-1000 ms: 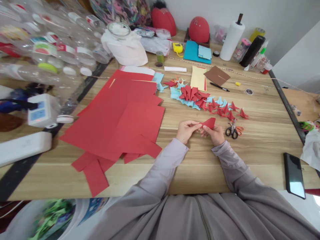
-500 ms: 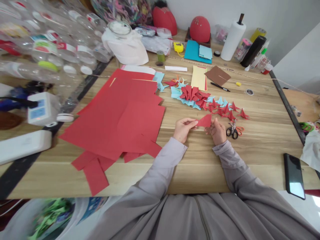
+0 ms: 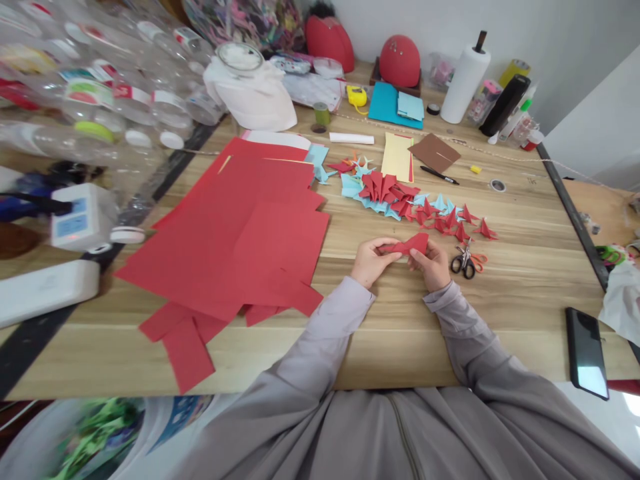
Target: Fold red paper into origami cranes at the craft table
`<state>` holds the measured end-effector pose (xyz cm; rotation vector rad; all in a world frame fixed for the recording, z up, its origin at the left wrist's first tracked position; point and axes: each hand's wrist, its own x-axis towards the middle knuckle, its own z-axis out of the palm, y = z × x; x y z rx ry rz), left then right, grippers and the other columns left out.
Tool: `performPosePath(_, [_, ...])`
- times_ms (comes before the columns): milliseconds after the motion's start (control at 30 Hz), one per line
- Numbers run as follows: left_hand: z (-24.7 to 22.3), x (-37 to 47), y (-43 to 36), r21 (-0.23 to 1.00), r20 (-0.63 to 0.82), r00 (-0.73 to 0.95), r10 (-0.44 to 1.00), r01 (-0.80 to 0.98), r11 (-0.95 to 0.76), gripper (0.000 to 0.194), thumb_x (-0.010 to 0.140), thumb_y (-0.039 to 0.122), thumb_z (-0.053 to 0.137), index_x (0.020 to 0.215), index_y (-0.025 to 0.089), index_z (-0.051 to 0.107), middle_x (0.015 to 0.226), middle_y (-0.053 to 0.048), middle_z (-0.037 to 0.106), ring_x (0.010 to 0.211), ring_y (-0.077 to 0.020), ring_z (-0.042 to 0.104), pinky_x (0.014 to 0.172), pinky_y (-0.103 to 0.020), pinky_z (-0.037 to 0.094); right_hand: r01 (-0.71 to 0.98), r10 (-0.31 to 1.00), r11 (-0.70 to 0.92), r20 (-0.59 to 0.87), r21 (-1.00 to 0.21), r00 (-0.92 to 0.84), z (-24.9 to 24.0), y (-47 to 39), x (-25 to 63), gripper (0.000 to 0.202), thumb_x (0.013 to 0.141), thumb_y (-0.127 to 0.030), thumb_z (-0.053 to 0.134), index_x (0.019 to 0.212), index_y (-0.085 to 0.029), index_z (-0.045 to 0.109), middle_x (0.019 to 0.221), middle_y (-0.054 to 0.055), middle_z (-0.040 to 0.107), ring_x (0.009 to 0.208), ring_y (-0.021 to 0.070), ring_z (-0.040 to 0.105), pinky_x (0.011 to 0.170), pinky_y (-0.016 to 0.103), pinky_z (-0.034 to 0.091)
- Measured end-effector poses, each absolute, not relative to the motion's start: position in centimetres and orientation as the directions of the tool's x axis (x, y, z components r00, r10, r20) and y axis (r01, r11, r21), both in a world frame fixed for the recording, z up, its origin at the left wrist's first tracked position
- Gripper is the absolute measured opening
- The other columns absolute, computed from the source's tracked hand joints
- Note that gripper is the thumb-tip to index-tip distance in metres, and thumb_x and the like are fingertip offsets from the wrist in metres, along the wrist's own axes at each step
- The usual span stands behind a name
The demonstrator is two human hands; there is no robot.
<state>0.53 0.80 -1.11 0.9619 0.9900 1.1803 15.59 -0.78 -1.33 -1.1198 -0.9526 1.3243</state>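
Observation:
A small folded piece of red paper (image 3: 418, 243) is held between my two hands, just above the wooden table. My left hand (image 3: 374, 261) pinches its left end with thumb and fingers. My right hand (image 3: 432, 264) grips the right side, thumb pressed on the front. Part of the paper is hidden behind the fingers. Beyond my hands lies a cluster of folded red paper cranes (image 3: 380, 187) mixed with light blue paper cranes (image 3: 440, 202). Black-handled scissors (image 3: 464, 264) and orange-handled scissors (image 3: 479, 260) rest right of my right hand.
Large red paper sheets (image 3: 240, 233) cover the table's left part. Plastic bottles (image 3: 95, 100) pile up at the far left. Yellow paper (image 3: 397, 157), brown paper (image 3: 434, 157) and a black pen (image 3: 439, 175) lie farther back. A phone (image 3: 587, 352) sits near the right edge.
My right hand has moved in closer to my left and now presses its thumb on the red paper. The paper has tilted and bent between the fingers.

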Motion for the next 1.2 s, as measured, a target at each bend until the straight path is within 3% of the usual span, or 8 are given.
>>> performPosePath(133, [-1.16,0.49,0.85,0.952,-0.133,0.066,0.989,-0.269,0.146,0.029,0.051,0.022,0.081,0.078,0.015,0.072,0.075,-0.003,0.071,0.065,-0.0135,0.061,0.066,-0.026,0.048,-0.243,0.995,0.020,-0.005,-0.970,0.102,-1.02,-0.99,15.47,0.066,0.061,-0.033,0.079,0.120,-0.032,0.049,0.094,-0.001,0.066,0.068,0.0136,0.062,0.046,0.022,0.050])
performPosePath(200, [-1.19,0.44,0.87,0.955,-0.125,0.074,0.989,-0.263,0.141,0.029,0.051,0.023,0.081,0.077,0.015,0.073,0.073,-0.003,0.071,0.065,-0.0134,0.060,0.065,-0.026,0.048,-0.200,0.996,0.057,0.041,-0.978,0.085,-1.01,-1.07,15.45,0.065,0.059,-0.033,0.081,0.117,-0.032,0.051,0.102,0.001,0.064,0.079,0.0159,0.063,0.051,0.023,0.052])
performPosePath(333, [-1.09,0.29,0.81,0.958,-0.072,0.118,0.990,-0.270,0.102,0.022,0.052,0.023,0.080,0.070,0.015,0.072,0.079,-0.005,0.071,0.075,-0.0164,0.063,0.073,-0.029,0.049,-0.138,0.998,0.059,0.054,-0.989,0.037,-1.41,-1.06,15.57,0.044,0.058,-0.035,0.082,0.096,-0.024,0.063,0.092,0.002,0.068,0.076,0.0165,0.063,0.053,0.025,0.052])
performPosePath(600, [-0.90,0.11,0.92,0.968,0.003,0.202,0.979,-0.246,0.048,0.015,0.052,0.021,0.080,0.063,0.016,0.071,0.081,-0.005,0.071,0.081,-0.0172,0.064,0.079,-0.030,0.050,0.022,0.994,0.105,0.105,-0.994,-0.009,-1.31,-1.20,15.37,0.019,0.061,-0.030,0.080,0.073,-0.020,0.071,0.073,0.002,0.071,0.065,0.0139,0.063,0.063,0.027,0.054])
performPosePath(767, [-0.93,0.06,0.84,0.963,-0.080,0.257,0.963,-0.229,0.142,0.020,0.057,0.027,0.079,0.071,0.014,0.072,0.071,-0.004,0.070,0.066,-0.0139,0.063,0.068,-0.028,0.051,0.016,0.995,0.075,0.076,-0.997,0.059,-1.06,-1.20,15.27,0.020,0.064,-0.035,0.078,0.068,-0.018,0.071,0.066,0.002,0.069,0.053,0.0112,0.057,0.045,0.023,0.048])
performPosePath(1200, [-1.20,0.31,0.71,0.906,-0.193,0.315,0.929,-0.305,0.292,0.039,0.054,0.038,0.082,0.078,0.010,0.067,0.061,-0.003,0.068,0.056,-0.0144,0.064,0.059,-0.029,0.054,-0.064,1.000,0.011,0.010,-0.998,0.015,-1.36,-0.88,15.87,0.019,0.063,-0.032,0.079,0.073,-0.017,0.073,0.063,0.000,0.068,0.050,0.0100,0.054,0.044,0.023,0.047])
